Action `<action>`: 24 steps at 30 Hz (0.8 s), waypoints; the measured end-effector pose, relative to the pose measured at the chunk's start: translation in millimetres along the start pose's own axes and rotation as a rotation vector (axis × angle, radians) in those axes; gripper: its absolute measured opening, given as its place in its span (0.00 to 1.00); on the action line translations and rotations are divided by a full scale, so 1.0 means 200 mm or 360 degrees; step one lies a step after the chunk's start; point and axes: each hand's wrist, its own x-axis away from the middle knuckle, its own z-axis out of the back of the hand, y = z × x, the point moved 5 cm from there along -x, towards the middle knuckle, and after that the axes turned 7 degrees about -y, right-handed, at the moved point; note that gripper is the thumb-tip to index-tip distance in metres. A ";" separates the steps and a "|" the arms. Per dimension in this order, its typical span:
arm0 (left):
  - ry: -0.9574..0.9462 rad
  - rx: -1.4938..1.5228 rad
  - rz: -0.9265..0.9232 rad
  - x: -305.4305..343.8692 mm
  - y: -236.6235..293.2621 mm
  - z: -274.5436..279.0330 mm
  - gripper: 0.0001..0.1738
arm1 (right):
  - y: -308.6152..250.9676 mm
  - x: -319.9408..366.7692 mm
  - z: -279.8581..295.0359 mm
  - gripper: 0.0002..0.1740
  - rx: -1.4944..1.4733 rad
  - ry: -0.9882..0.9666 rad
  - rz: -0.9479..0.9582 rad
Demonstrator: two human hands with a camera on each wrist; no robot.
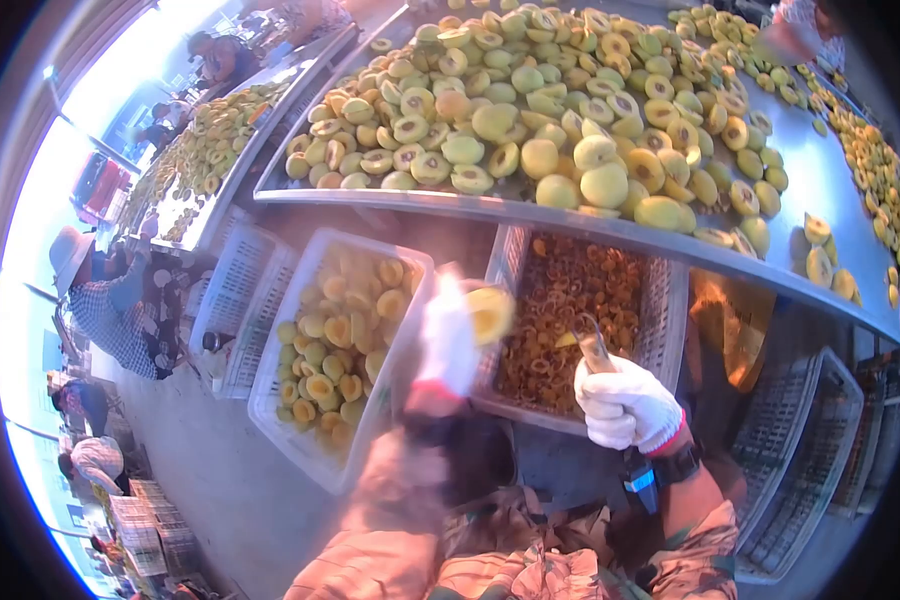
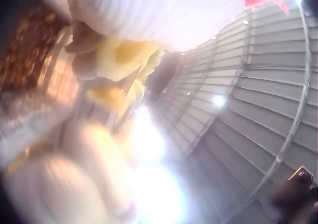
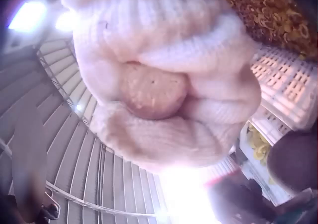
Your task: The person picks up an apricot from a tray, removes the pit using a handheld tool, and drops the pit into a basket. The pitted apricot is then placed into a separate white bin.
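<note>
In the head view my left hand [image 1: 448,340], in a white glove and blurred, holds a yellow-green fruit half [image 1: 491,315] at its fingers. The left wrist view shows this fruit half [image 2: 124,55] close up, between glove and fingers. My right hand [image 1: 625,405], also gloved, grips a coring tool [image 1: 596,352] by its wooden handle, the thin metal loop pointing up and away. A bit of yellow flesh [image 1: 567,340] is beside the loop. From the right wrist, the round handle end [image 3: 155,90] shows inside the curled fingers.
A metal table [image 1: 790,215] heaped with halved fruit [image 1: 530,110] spans the front. Below it stand a crate of brown scraps [image 1: 560,300] and a white crate of fruit halves [image 1: 335,340]. Stacked crates [image 1: 795,450] are at right. People [image 1: 110,300] work at left.
</note>
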 end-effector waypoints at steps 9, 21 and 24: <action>-0.0106 -0.1296 -0.0986 -0.17 0.70 -0.25 0.32 | -0.06 0.07 0.00 0.09 0.0105 0.0237 0.0075; -0.1115 0.0073 -0.0417 -0.56 0.66 -0.67 0.32 | -0.16 0.14 0.02 0.08 0.0143 0.0487 0.0458; -0.1538 0.1451 -0.0009 -0.31 0.50 -0.59 0.32 | -0.17 0.11 -0.05 0.08 0.0299 0.0591 0.0482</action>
